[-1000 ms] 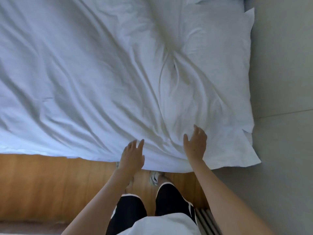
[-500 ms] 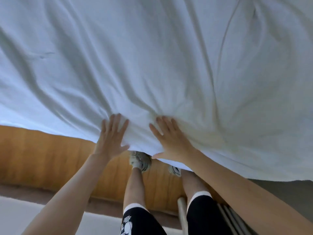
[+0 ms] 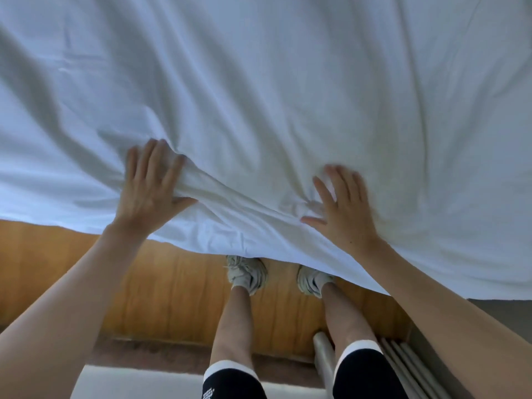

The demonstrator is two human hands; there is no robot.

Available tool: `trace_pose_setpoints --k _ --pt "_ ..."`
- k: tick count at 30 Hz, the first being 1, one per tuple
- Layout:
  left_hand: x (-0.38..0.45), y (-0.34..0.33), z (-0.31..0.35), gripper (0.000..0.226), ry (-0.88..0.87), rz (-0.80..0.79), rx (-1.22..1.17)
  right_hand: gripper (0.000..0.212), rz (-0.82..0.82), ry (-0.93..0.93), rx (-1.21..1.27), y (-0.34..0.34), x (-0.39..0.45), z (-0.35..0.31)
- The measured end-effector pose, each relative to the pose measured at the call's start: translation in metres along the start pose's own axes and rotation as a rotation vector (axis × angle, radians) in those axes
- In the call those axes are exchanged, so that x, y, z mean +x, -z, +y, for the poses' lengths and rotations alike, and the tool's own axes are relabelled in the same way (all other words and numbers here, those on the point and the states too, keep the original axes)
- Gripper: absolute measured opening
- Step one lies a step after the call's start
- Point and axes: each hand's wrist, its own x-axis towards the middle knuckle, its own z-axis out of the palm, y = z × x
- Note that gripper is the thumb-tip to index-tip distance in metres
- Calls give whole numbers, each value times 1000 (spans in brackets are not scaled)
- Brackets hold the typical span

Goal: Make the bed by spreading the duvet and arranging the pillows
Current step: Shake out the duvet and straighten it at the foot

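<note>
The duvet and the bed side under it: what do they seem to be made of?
The duvet looks like soft white woven fabric, probably cotton, with a matte finish: it creases and bunches into folds between the left hand and the right hand. The bed side looks like wood or wood veneer, honey-brown with visible grain and a smooth, slightly glossy finish; which of the two cannot be told.
</note>
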Motion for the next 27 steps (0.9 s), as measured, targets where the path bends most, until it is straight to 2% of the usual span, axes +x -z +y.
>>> trace_pose_setpoints --k 3,6,9,12,14,16,19,22,25,27 --pt "4 -2 -37 96 72 137 23 105 -126 -271 -25 -4 19 16" --pt "21 1 -74 101 140 165 57 110 -177 -471 7 -14 38 22" --pt "43 -5 -96 105 289 18 16 84 -121 -468 -20 -20 48 24" --pt "53 -15 -97 81 340 -27 -27 63 -57 -434 -19 -22 60 31" --pt "56 -15 -96 66 285 -16 -60 65 -55 -403 21 -20 70 36" --pt "60 -6 -100 60 229 -44 -124 65 -51 -377 65 -13 74 38" --pt "59 26 -101 49 252 10 -188 67 1 -365 158 12 62 37" --pt "22 68 -95 32 279 45 -267 65 42 -359 283 54 41 27" --pt "-35 82 -110 35 259 -44 -323 66 29 -360 298 67 20 17" --pt "-56 67 -126 44 189 -178 -237 69 -115 -331 253 50 21 11"
